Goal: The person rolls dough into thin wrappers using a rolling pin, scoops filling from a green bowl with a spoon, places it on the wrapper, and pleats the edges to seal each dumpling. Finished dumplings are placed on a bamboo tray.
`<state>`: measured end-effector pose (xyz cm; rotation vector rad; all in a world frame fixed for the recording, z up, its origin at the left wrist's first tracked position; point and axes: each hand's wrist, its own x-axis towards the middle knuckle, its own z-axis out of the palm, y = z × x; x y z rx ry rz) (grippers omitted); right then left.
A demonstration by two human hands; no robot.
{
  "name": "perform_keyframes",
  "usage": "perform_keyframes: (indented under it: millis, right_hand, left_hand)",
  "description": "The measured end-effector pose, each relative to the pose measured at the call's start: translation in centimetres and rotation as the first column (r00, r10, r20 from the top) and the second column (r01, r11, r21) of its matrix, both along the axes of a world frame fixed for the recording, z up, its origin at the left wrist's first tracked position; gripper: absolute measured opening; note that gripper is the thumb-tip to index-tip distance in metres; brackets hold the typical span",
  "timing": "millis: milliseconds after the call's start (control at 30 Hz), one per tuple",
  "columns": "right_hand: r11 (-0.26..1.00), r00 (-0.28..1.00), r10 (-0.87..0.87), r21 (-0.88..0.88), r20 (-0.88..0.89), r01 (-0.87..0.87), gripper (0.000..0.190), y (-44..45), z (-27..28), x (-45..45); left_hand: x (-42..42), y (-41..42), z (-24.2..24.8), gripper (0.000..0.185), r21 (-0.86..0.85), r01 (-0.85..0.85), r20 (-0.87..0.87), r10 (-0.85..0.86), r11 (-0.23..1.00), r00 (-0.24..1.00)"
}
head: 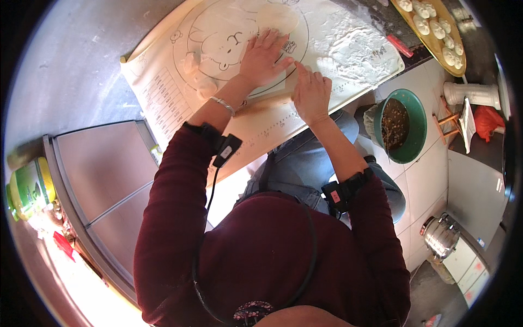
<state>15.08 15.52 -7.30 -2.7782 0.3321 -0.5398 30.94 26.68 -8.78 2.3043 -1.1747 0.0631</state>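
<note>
A cream silicone mat (261,133) with printed circles and a bear face lies before me. My left hand (263,57) is over it, palm down and fingers spread, its fingertips at the near edge of a thin round dough wrapper (278,18). Beside it, my right hand (312,94) has curled fingers around the right end of a wooden rolling pin (265,102), with the index finger stretched out. That end of the pin is hidden by the hand. Left of my left hand are pale dough pieces (206,88). White flour (359,51) covers the mat's right part.
A yellow tray (439,53) of pleated filled buns stands at the upper right. Near the mat's right corner lies a red object (400,45). Below and right is a green basin (416,126) with brown contents. A grey cabinet (106,163) stands at left.
</note>
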Motion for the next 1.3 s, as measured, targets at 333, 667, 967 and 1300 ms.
perform_keyframes:
  millis: [333,667,967,1300]
  right_hand:
    - [0.999,0.999,0.029,-0.035,-0.013,-0.03,0.045,1.4,-0.9,2.8]
    - [0.989,0.987,-0.146,-0.025,-0.074,0.144,0.041,1.3,2.1,8.6]
    - [0.994,0.996,0.085,-0.068,0.02,-0.084,0.034,-0.7,-0.3,3.4]
    - [0.998,0.986,-0.06,-0.002,-0.154,0.06,0.05,-1.0,0.3,8.7]
  left_hand:
    - [0.7,5.7,2.2,0.024,0.1,0.092,-0.479,-0.033,0.991,0.877]
    - [4.0,1.9,3.7,0.026,0.257,0.221,-0.448,-0.087,0.941,0.89]
    - [5.9,3.7,2.8,0.034,-0.125,-0.313,-0.846,0.063,0.941,0.529]
    - [5.8,1.9,4.2,0.031,0.165,0.302,-0.862,-0.012,0.939,0.507]
